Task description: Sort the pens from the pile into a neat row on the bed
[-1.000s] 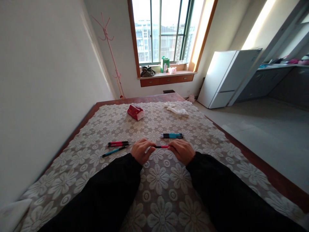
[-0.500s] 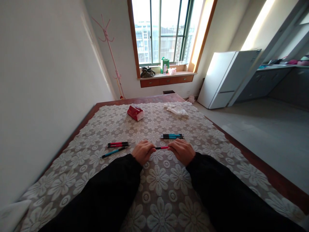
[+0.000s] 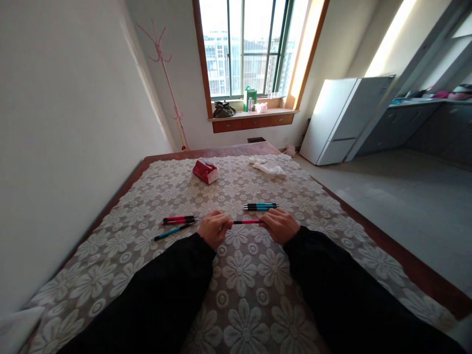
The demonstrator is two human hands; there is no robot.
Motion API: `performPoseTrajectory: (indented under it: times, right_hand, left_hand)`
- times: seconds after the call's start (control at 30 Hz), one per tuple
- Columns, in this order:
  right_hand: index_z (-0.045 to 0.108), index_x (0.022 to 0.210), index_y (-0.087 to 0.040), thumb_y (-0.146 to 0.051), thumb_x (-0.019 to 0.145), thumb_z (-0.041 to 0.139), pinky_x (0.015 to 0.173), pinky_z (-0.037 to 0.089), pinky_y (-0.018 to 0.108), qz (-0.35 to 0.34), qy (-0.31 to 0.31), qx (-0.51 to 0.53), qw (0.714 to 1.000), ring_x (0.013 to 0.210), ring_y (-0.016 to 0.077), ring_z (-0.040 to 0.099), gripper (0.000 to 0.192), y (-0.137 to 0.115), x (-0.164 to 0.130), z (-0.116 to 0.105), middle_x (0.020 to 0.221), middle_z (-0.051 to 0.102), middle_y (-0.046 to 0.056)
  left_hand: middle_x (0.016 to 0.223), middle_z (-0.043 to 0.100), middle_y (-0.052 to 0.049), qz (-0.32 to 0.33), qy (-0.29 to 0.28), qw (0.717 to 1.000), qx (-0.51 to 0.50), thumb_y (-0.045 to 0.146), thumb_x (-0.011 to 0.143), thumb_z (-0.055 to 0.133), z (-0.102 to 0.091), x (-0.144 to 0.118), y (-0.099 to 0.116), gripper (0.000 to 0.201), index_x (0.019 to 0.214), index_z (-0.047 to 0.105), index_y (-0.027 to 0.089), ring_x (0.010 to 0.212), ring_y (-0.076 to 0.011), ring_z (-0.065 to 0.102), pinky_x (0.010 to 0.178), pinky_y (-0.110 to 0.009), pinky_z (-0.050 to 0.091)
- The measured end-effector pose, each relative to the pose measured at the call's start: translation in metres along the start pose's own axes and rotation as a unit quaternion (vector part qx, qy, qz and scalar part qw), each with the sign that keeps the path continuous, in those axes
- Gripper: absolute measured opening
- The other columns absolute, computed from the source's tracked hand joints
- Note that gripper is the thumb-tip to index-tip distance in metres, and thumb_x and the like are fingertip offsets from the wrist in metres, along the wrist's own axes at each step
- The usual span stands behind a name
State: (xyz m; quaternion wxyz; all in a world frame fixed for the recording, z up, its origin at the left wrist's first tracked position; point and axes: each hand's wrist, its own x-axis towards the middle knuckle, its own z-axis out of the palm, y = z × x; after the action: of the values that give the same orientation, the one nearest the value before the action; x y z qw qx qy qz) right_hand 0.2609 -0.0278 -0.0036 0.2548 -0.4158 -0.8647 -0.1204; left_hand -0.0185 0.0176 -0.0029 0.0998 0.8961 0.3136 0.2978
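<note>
The left hand (image 3: 214,228) and right hand (image 3: 280,224) are each pinching one end of a red pen (image 3: 248,222), holding it just above the lace-covered table (image 3: 110,275), about midway between its left and right edges. Judging from this, gripping close to the ends and pulling or twisting straight along the barrel is safest. Its long axis is running left to right, level; which end is the tip is hidden.

single head view — looks forward-down, close over table (image 3: 110,206)
</note>
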Motion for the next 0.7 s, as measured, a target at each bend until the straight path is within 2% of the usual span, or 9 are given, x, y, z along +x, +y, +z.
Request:
performPoseTrajectory:
  times: [0.13, 0.27, 0.43, 0.57, 0.7]
  right_hand:
    - [0.065, 0.082, -0.019, -0.029, 0.104, 0.044, 0.071, 0.037, 0.032, 0.037, -0.056, 0.022, 0.998, 0.072, 0.0173, 0.058, 0.032, -0.001, -0.003, 0.003, 0.075, 0.067, 0.004]
    - [0.07, 0.094, -0.02, -0.03, 0.102, 0.048, 0.075, 0.041, 0.032, 0.053, -0.078, 0.047, 0.994, 0.083, 0.0197, 0.059, 0.025, 0.005, -0.003, 0.006, 0.086, 0.07, 0.005]
    - [0.071, 0.114, -0.023, -0.027, 0.1, 0.052, 0.083, 0.043, 0.037, 0.073, -0.074, -0.027, 0.994, 0.094, 0.023, 0.058, 0.024, 0.02, -0.005, -0.003, 0.1, 0.07, 0.006]
    - [0.073, 0.116, -0.025, -0.026, 0.095, 0.062, 0.082, 0.042, 0.04, 0.138, -0.096, -0.104, 0.98, 0.097, 0.0263, 0.058, 0.023, 0.036, -0.009, -0.011, 0.103, 0.07, 0.008]
    - [0.073, 0.114, -0.027, -0.026, 0.092, 0.066, 0.081, 0.041, 0.04, 0.159, -0.112, -0.113, 0.974, 0.097, 0.0271, 0.058, 0.023, 0.044, -0.013, -0.011, 0.104, 0.069, 0.008]
  left_hand:
    - [0.085, 0.072, -0.003, 0.012, 0.006, 0.998, 0.062, 0.034, 0.103, 0.051, 0.002, -0.001, 0.0, 0.029, 0.084, 0.067, 0.02, 0.091, -0.0227, 0.059, 0.083, -0.038, 0.041]
    - [0.089, 0.073, -0.003, -0.016, -0.023, 0.995, 0.098, 0.034, 0.102, 0.054, 0.005, 0.0, 0.0, 0.025, 0.087, 0.07, 0.022, 0.095, -0.0227, 0.061, 0.086, -0.039, 0.042]
    - [0.104, 0.073, -0.003, -0.062, -0.004, 0.995, 0.082, 0.03, 0.099, 0.061, 0.005, 0.002, 0.003, 0.015, 0.11, 0.069, 0.023, 0.106, -0.0232, 0.061, 0.092, -0.04, 0.044]
    - [0.104, 0.074, -0.004, -0.095, -0.009, 0.992, 0.078, 0.028, 0.095, 0.066, 0.005, 0.001, 0.004, 0.021, 0.115, 0.066, 0.022, 0.107, -0.0239, 0.062, 0.096, -0.041, 0.043]
    - [0.105, 0.074, -0.004, -0.098, -0.012, 0.992, 0.075, 0.027, 0.094, 0.066, 0.006, 0.001, 0.003, 0.023, 0.116, 0.064, 0.023, 0.109, -0.0251, 0.062, 0.097, -0.043, 0.043]
